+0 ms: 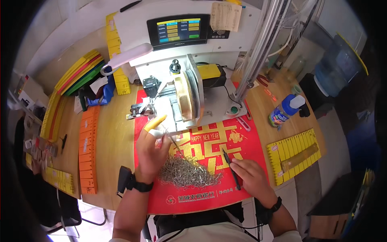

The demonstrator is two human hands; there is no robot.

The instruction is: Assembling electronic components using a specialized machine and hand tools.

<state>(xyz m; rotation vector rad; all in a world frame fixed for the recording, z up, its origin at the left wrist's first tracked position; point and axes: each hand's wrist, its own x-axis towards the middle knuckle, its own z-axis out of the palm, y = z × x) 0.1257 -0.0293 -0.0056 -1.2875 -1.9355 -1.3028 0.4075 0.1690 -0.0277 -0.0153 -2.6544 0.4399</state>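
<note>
My left hand [152, 151] is raised in front of the machine, with a yellow cover on one finger and white covers on other fingertips. Its fingers are pinched on a thin metallic strand [176, 144], which slants down toward a heap of small curly silvery metal pieces [187, 172]. That heap lies on a red mat [161, 201] with gold characters. To the right of it, my right hand [252, 177] is closed around a slim black pen-shaped tool [232, 171], its pointed tip turned away from me.
A white machine [225, 44] with a screen [178, 30] and a gold-rimmed wheel [184, 99] stands at the back, brightly lit. Yellow [278, 157] and orange [88, 153] ruled trays lie on either side. A blue bottle [282, 113] and a pink cutter [243, 124] are at the right.
</note>
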